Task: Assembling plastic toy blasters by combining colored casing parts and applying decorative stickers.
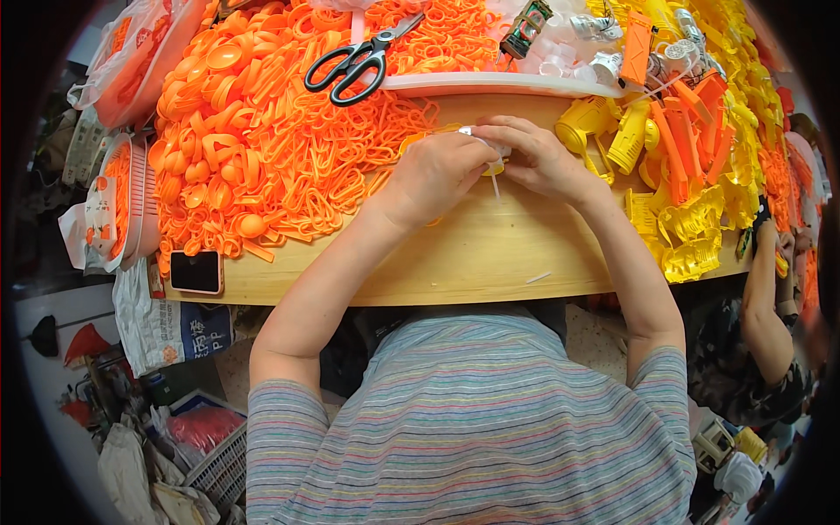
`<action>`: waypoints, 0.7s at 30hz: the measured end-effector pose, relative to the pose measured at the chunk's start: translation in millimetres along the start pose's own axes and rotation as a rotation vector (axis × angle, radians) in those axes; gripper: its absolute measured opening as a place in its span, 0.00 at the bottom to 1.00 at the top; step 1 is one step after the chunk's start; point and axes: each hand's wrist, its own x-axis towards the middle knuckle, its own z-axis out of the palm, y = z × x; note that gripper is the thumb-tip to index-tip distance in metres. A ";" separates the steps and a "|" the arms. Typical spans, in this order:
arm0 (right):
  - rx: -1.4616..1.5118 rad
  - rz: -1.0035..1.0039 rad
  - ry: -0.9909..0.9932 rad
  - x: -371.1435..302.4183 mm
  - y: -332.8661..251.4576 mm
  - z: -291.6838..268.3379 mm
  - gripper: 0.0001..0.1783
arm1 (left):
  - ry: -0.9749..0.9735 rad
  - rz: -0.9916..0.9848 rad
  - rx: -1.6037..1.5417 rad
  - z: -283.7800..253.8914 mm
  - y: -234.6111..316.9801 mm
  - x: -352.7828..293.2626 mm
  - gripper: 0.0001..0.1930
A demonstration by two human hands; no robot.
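Over the middle of the wooden table, my left hand (pixel 437 175) and my right hand (pixel 547 160) meet with bent fingers. Between their fingertips sits a small white and yellow plastic part (pixel 495 166), mostly hidden by the fingers. A thin pale stem (pixel 496 188) points down from it toward me. Behind my left hand, a yellow piece (pixel 413 140) shows among the edge of the orange pile. Yellow plastic housings (pixel 588 122) lie just beyond my right hand.
Heaped orange loops and spoon-like pieces (pixel 236 131) fill the left side. Black-handled scissors (pixel 359 63) rest on top. A white tray (pixel 507 83) stands behind, and orange bars (pixel 678 149) lie at right. A phone (pixel 197 272) is near the front-left edge. Another person's arm (pixel 763 306) is at right.
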 end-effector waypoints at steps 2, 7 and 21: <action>0.000 -0.008 0.006 0.9 -2.9 -1.7 0.32 | -0.017 0.016 0.033 -0.9 0.9 2.7 0.07; -0.005 -0.003 0.013 0.1 -2.4 1.4 0.31 | -0.109 -0.011 0.089 -0.6 1.6 4.1 0.06; -0.015 -0.033 0.067 -4.7 -6.6 6.8 0.32 | -0.066 0.017 -0.056 10.0 -1.5 -2.6 0.06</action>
